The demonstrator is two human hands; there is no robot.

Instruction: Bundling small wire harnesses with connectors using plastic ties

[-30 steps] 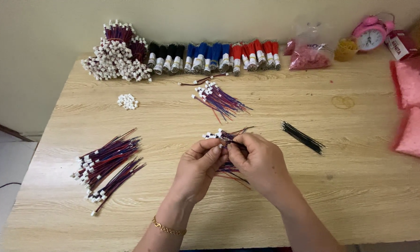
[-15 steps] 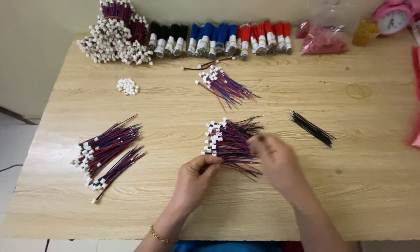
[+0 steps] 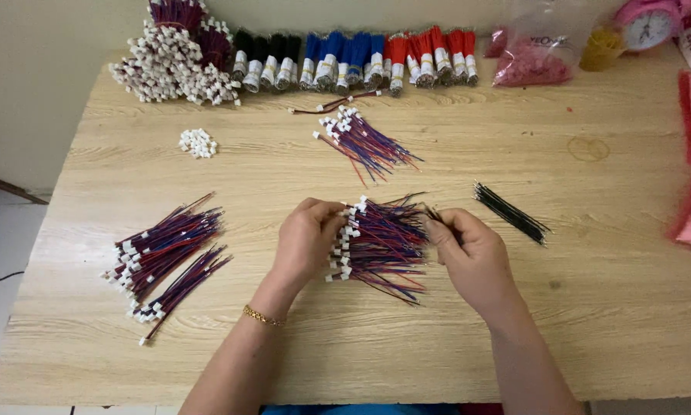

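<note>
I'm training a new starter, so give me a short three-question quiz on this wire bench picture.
1. True or false: the left hand touches the white-connector end of the wire bundle.
2. What lies just beyond the right hand? A) black wires B) scissors C) tape
3. Which wrist wears the gold bracelet?

Key: 1 true; 2 A; 3 left.
</note>
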